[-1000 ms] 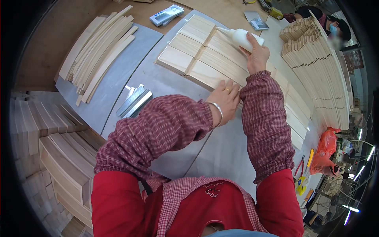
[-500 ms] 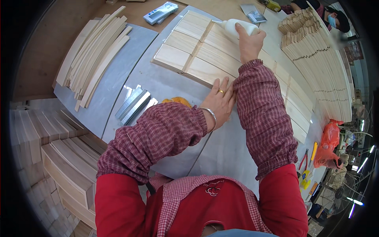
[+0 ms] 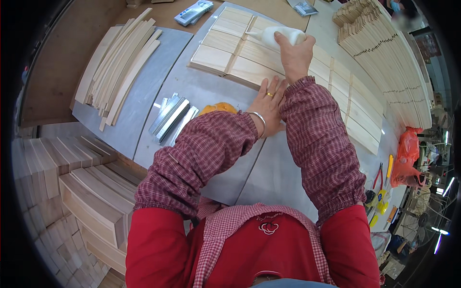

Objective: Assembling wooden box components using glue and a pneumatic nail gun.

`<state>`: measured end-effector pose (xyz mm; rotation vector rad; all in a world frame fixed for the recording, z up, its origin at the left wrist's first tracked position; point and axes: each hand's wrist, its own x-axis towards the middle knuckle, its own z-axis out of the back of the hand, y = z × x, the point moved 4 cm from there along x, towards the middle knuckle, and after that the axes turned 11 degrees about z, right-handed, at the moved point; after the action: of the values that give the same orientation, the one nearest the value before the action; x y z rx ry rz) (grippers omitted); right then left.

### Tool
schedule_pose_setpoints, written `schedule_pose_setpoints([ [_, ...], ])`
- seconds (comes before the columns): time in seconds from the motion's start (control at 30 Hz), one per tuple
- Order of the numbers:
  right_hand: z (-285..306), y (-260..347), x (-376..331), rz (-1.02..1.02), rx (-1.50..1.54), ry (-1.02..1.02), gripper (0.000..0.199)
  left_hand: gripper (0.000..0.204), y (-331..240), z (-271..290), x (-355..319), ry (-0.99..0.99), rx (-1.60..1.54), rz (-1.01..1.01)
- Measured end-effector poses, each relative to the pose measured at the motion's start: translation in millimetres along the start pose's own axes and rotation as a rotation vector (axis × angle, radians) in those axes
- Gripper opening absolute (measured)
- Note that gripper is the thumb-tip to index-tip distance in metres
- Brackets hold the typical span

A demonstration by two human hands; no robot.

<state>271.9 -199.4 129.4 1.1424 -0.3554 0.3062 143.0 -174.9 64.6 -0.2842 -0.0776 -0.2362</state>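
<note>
My right hand (image 3: 296, 57) is closed around a white squeeze bottle (image 3: 269, 36), tilted with its thin nozzle pointing left. The nozzle tip is over a narrow groove (image 3: 234, 54) that runs between pale wooden slats (image 3: 211, 56) laid side by side as a panel. Whether the tip touches the wood I cannot tell. My left hand (image 3: 270, 105) lies flat with fingers stretched out, its fingertips on the near edge of the slats, and holds nothing. The right forearm covers part of the panel.
Metal staple strips (image 3: 169, 119) and an orange item (image 3: 218, 108) lie near my left forearm. Loose wood strips (image 3: 120, 72) are at far left, stacked slats (image 3: 384, 62) at far right. A red plastic bag (image 3: 407, 156), red-handled pliers (image 3: 378, 176) and a yellow-handled tool (image 3: 390, 165) lie right.
The bottle's nozzle has moved from the groove's far end a little toward me along it. My left hand stays at the panel's near edge. The whole view has shifted slightly.
</note>
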Motion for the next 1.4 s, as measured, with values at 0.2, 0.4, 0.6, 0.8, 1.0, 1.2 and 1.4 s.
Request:
schedule_pose_setpoints([
  [0.2,5.9,15.0,-27.5,-0.038,0.006,0.007,0.063,0.067,-0.5,5.5,0.1,0.072,0.113,0.022],
  [0.4,11.0,23.0,-53.0,-0.059,0.022,0.013,0.062,0.061,-1.5,5.1,2.1,0.15,0.165,0.015],
  [0.6,15.4,32.1,-75.7,-0.057,0.024,0.041,0.061,0.054,0.6,2.4,2.6,0.175,0.063,0.063],
  [0.8,19.2,40.9,-91.6,-0.014,-0.014,0.065,0.059,0.049,-1.5,4.8,1.3,0.236,0.058,0.106],
  [1.0,28.8,50.8,-104.3,-0.045,-0.01,0.093,0.06,0.048,1.8,-25.7,6.7,-0.05,0.119,0.069],
  [1.2,74.6,31.9,-92.6,-0.405,0.424,0.02,0.057,0.051,-13.3,27.8,0.0,0.395,0.223,0.2],
  [1.4,186.7,-29.2,-44.7,-0.392,0.783,-0.269,0.057,0.06,19.2,5.8,44.1,-0.232,0.013,0.109],
])
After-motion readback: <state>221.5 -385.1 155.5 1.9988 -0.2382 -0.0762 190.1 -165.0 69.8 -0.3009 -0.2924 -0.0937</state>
